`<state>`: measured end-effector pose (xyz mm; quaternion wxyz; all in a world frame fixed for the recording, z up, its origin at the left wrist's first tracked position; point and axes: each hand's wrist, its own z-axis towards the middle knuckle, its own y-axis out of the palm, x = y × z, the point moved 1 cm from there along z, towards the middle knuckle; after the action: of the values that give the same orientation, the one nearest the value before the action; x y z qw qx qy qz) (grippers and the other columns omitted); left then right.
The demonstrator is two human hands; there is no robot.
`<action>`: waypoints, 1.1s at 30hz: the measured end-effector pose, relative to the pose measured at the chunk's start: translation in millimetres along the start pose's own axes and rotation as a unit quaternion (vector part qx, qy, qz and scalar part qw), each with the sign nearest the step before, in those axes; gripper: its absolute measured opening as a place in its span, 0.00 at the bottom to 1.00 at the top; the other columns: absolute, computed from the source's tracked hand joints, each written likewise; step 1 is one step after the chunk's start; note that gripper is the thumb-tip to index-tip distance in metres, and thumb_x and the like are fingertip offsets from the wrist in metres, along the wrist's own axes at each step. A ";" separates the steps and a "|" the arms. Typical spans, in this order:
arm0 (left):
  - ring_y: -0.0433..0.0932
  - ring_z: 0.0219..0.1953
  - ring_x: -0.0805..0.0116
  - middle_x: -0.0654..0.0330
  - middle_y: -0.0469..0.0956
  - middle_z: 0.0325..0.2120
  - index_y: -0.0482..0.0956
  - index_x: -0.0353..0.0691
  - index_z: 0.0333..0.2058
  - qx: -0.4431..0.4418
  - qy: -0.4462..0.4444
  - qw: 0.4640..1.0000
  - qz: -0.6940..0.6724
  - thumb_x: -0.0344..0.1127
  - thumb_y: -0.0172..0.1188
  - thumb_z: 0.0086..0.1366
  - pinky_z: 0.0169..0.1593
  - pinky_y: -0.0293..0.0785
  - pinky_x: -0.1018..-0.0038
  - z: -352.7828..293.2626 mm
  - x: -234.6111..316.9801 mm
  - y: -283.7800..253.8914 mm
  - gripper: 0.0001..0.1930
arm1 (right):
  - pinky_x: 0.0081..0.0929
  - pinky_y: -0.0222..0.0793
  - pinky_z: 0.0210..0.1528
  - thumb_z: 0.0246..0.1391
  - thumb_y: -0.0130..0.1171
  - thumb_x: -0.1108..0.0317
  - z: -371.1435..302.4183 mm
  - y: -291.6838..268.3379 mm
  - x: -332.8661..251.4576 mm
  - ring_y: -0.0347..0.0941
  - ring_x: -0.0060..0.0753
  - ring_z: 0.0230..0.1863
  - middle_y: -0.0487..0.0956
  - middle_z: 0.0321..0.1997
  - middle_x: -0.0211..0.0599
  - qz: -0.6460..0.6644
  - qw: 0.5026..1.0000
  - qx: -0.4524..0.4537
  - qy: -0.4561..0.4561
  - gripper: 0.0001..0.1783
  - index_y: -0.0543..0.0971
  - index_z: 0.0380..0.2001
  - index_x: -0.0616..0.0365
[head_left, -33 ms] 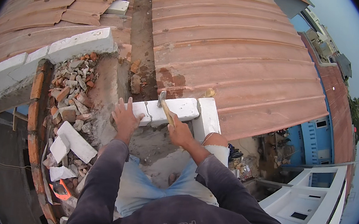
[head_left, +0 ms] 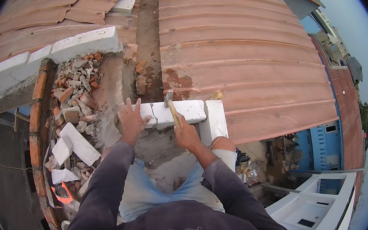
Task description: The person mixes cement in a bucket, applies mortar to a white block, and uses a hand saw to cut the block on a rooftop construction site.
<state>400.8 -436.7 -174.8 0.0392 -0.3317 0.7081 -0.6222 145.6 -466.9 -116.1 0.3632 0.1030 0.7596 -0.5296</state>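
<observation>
My left hand (head_left: 131, 122) rests with its fingers spread on the left end of a short white block (head_left: 146, 110). A longer white block (head_left: 191, 111) adjoins it, with a dark joint between the two. My right hand (head_left: 186, 136) is closed round the wooden handle of a hammer (head_left: 173, 113). The hammer's metal head is at the far side of the longer block's top, near the joint; whether it touches the block I cannot tell. At the right, another white block (head_left: 215, 121) stands at an angle to this row, beside my knee.
Brick rubble (head_left: 75, 85) and loose white pieces (head_left: 80, 146) lie at the left, near an orange tool (head_left: 62, 193). A white block wall (head_left: 85, 43) runs behind them. Corrugated roofing sheets (head_left: 245, 63) spread beyond the blocks. A drop to a yard (head_left: 280, 156) opens at the right.
The whole picture has shifted slightly to the right. Both hands and the hammer keep about the same place over the blocks.
</observation>
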 end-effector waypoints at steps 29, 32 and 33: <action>0.52 0.78 0.40 0.47 0.57 0.76 0.57 0.50 0.77 0.054 -0.120 0.990 -0.045 0.58 0.70 0.66 0.75 0.54 0.45 -22.5 -0.5 -9.4 0.48 | 0.65 0.73 0.44 0.67 0.55 0.66 -33.3 18.7 -12.1 0.79 0.75 0.40 0.83 0.37 0.69 0.017 0.995 0.098 -0.022 0.35 0.58 0.73 0.59; 0.65 0.72 0.45 0.47 0.67 0.70 0.57 0.46 0.76 0.002 -0.180 0.974 -0.138 0.56 0.70 0.66 0.70 0.66 0.53 -24.7 -18.0 -7.4 0.48 | 0.63 0.74 0.43 0.67 0.56 0.66 -34.3 27.4 -12.9 0.80 0.75 0.41 0.83 0.37 0.68 0.018 0.985 0.164 -0.050 0.35 0.59 0.73 0.59; 0.69 0.70 0.47 0.47 0.71 0.67 0.57 0.44 0.76 -0.021 -0.203 0.964 -0.173 0.56 0.70 0.66 0.68 0.70 0.56 -24.7 -21.7 -6.3 0.47 | 0.63 0.74 0.43 0.67 0.56 0.66 -34.3 31.3 -10.4 0.80 0.74 0.41 0.83 0.36 0.68 -0.002 0.986 0.163 -0.040 0.35 0.58 0.74 0.59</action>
<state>408.7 -404.4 -171.2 0.0666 -0.5688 0.6303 -0.5241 154.8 -421.3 -126.1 0.3710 0.1380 0.6480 -0.6506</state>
